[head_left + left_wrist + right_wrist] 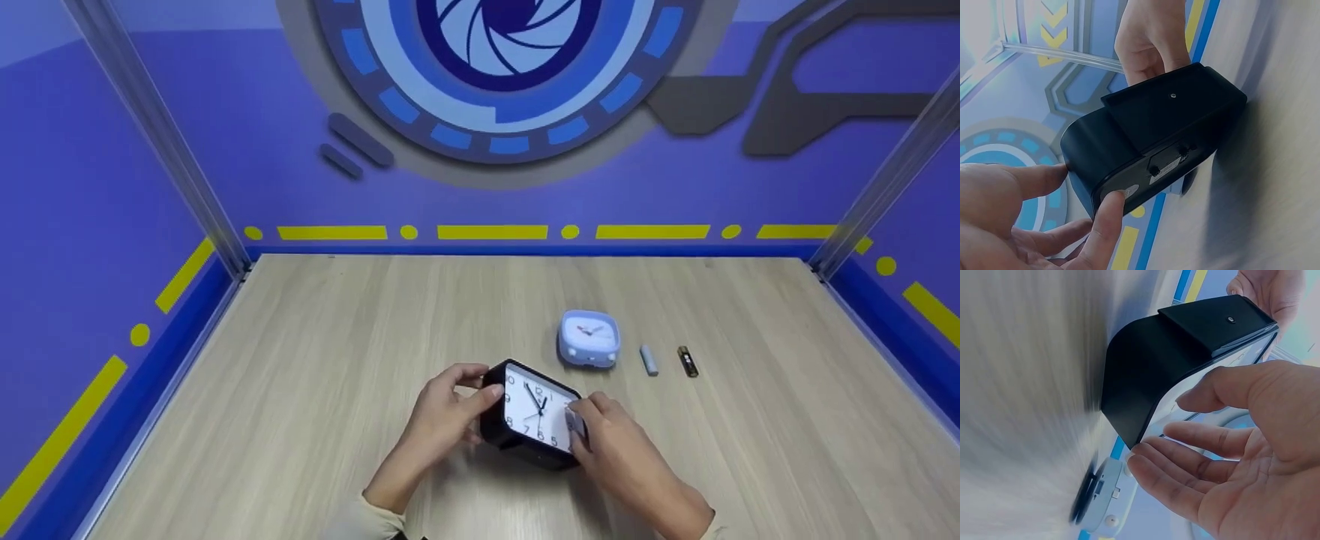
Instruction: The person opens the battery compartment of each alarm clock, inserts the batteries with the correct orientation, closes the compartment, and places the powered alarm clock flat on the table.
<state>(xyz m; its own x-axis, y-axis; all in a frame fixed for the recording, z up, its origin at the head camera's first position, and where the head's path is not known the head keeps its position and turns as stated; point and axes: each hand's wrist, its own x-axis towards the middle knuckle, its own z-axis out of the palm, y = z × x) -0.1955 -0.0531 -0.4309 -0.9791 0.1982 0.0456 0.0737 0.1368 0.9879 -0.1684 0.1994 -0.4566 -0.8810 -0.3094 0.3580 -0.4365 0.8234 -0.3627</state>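
Note:
A square black alarm clock (536,412) with a white dial is held tilted back above the wooden table, its dial facing up. My left hand (450,405) grips its left side, thumb at the front rim and fingers behind. In the left wrist view the clock's back (1157,169) shows small knobs and a label. At the clock's right side is my right hand (626,450), its fingertips touching the dial and edge. The right wrist view shows its thumb over the dial and its fingers (1185,467) loosely extended along the rim.
Behind the black clock sits a small light-blue alarm clock (589,339). To its right lie a pale grey battery-shaped piece (649,361) and a black-and-gold battery (687,361). Printed blue panels (487,195) wall the table (337,337) at the back and sides.

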